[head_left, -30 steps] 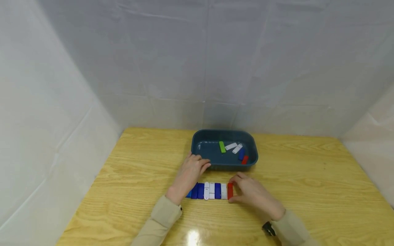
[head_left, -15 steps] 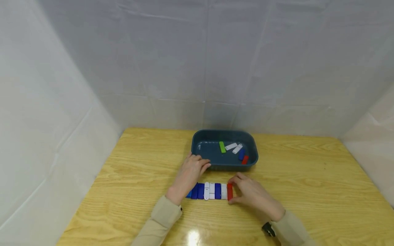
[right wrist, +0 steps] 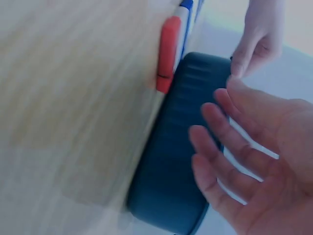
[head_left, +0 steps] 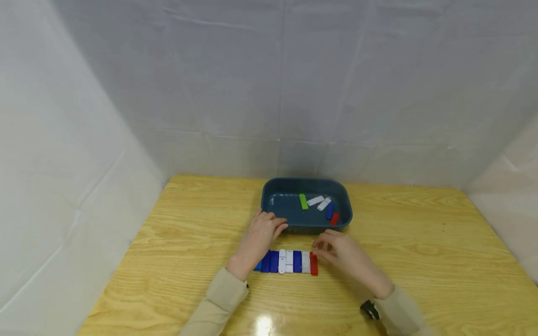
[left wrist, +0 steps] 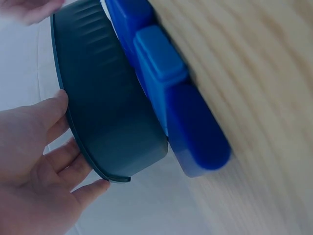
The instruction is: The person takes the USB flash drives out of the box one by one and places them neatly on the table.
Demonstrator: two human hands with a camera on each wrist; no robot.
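Left hand (head_left: 261, 234) rests open by the tray (head_left: 273, 208) — right hand (head_left: 342, 254) relaxed beside the red piece (head_left: 313, 263).

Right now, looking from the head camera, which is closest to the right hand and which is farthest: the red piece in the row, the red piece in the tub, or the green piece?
From the right hand:
1. Red piece in the row, on the table just left of the hand.
2. Red piece in the tub, by the tub's near right wall.
3. Green piece, farther back in the tub's middle.

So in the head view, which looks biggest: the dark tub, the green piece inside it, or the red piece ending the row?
1. Dark tub, by far.
2. Red piece.
3. Green piece; it lies farther away, so it may match the red one.
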